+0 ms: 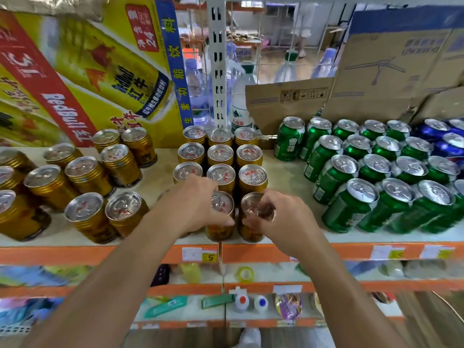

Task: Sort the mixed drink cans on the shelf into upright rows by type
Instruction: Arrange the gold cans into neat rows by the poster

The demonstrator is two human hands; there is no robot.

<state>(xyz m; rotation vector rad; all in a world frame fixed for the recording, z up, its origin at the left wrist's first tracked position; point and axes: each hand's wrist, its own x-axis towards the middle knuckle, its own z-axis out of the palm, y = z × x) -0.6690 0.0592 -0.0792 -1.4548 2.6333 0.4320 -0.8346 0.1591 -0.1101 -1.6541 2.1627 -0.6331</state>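
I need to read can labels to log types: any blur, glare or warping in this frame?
Head view: wide-angle warp bows the shelf edge and leans the green cans outward; gold can lids glare; the right hand gripping the front-right gold can is motion-smeared, the left hand on the front-middle gold can sharper; lower shelves soft.

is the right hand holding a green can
No, the right hand grips a gold can at the front of the middle block; the green cans stand untouched to its right.

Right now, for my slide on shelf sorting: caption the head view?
Left hand and right hand each grip a front gold can beside green cans.
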